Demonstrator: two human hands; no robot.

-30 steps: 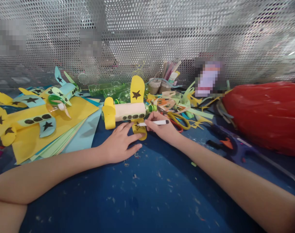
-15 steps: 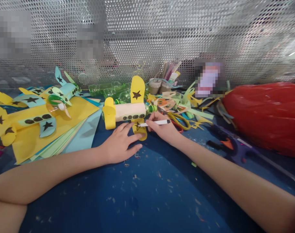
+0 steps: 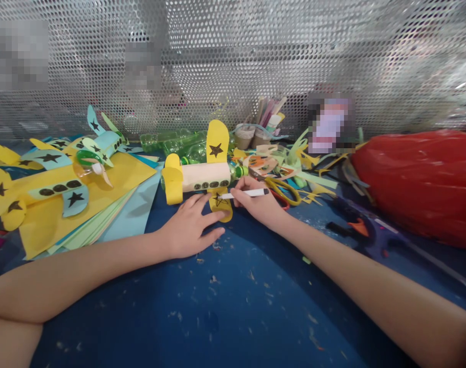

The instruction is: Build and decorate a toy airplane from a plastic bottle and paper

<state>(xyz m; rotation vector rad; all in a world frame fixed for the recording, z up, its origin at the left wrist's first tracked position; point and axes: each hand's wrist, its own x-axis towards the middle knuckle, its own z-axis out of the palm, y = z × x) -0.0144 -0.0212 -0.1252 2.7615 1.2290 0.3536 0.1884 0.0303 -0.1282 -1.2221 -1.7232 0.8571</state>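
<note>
A toy plane made from a bottle wrapped in cream paper [image 3: 205,177] lies on the blue table [image 3: 233,301], with yellow paper wings and tail. My right hand [image 3: 256,202] is closed on a white marker [image 3: 243,193] whose tip rests on a black star on the near yellow wing [image 3: 222,206]. My left hand [image 3: 190,226] lies flat with fingers spread, pressing on that wing's near edge. The far wing [image 3: 217,141] stands upright and carries a finished black star.
Finished paper planes [image 3: 60,189] sit on a stack of yellow, green and blue sheets at the left. Yellow-handled scissors [image 3: 281,187], paper scraps, cups of sticks [image 3: 251,134] and green bottles lie behind. A glue gun [image 3: 355,230] and a red bag [image 3: 420,179] lie right. Perforated metal screen at the back.
The marker tip has shifted very slightly over the star on the near wing. Both hands otherwise stay where they were.
</note>
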